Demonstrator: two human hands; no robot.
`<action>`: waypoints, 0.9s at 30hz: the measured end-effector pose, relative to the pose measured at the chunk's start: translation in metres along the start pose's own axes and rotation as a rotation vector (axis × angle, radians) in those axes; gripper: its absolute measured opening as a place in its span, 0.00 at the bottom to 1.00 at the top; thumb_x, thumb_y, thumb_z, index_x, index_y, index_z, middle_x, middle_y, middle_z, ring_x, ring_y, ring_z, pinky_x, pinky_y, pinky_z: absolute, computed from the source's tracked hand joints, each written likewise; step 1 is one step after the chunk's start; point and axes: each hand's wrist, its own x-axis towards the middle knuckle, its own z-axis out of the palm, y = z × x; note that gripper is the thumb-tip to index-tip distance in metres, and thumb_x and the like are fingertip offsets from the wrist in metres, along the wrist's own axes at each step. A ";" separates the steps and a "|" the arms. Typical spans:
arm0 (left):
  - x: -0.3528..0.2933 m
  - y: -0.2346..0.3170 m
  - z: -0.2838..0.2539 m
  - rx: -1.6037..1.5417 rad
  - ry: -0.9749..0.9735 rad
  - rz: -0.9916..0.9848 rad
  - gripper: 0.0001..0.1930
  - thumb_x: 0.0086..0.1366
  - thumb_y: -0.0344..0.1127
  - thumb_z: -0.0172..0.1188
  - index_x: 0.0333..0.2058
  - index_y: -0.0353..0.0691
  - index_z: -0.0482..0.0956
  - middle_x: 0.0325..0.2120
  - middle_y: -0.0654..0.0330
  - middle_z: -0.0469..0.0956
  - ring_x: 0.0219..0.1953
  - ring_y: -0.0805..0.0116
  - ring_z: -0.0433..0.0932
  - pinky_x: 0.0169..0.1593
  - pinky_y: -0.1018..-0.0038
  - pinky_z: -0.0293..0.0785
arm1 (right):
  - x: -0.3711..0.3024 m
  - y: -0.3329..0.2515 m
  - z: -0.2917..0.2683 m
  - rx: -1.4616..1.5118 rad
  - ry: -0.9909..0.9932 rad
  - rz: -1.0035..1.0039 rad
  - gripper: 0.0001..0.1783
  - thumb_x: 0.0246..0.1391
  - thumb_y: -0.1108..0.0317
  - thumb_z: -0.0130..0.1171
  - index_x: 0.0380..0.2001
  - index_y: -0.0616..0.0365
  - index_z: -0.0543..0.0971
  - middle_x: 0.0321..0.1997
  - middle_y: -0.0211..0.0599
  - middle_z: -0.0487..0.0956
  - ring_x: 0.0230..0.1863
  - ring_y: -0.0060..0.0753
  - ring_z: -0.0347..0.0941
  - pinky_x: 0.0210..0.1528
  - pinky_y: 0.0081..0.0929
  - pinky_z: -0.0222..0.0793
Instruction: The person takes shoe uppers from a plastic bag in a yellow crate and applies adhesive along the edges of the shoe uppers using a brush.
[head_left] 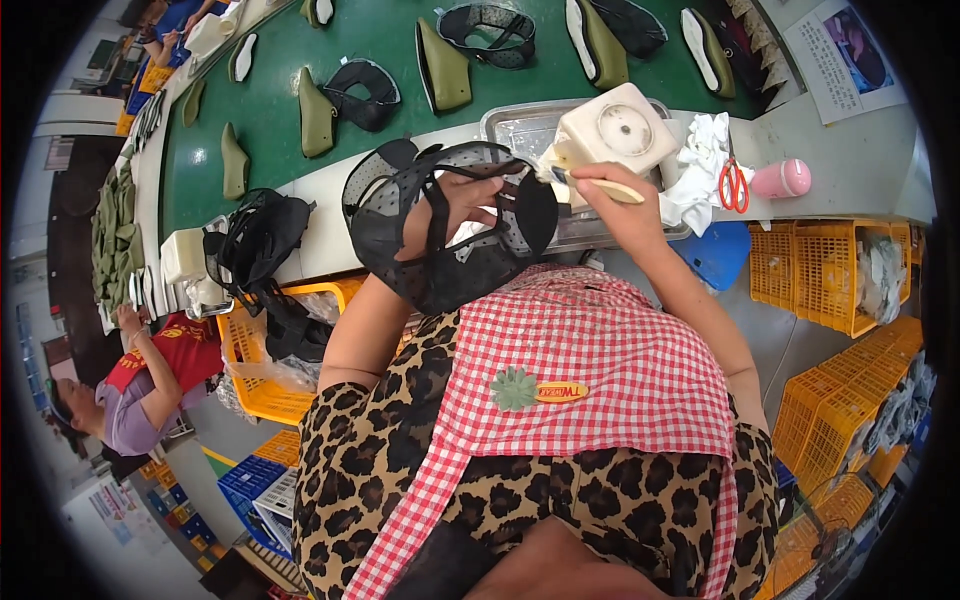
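Observation:
My left hand is inside a black mesh shoe upper, holding it up in front of my chest. My right hand grips a brush with a pale wooden handle, its tip at the upper's right edge. Just behind the brush stands a cream square glue pot in a metal tray. I wear a red checked apron over a leopard-print top.
A green conveyor belt carries olive shoe lasts and black uppers. Red scissors lie on white rags beside a pink bottle. More black uppers pile at left over a yellow crate. Orange crates stand right. Another person works at left.

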 end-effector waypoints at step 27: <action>0.009 -0.035 -0.024 -0.391 -0.017 0.269 0.21 0.75 0.37 0.44 0.63 0.37 0.63 0.53 0.50 0.74 0.53 0.56 0.77 0.48 0.59 0.79 | -0.026 -0.009 0.013 0.002 0.162 0.049 0.09 0.58 0.70 0.62 0.40 0.60 0.83 0.39 0.31 0.81 0.40 0.20 0.75 0.44 0.19 0.69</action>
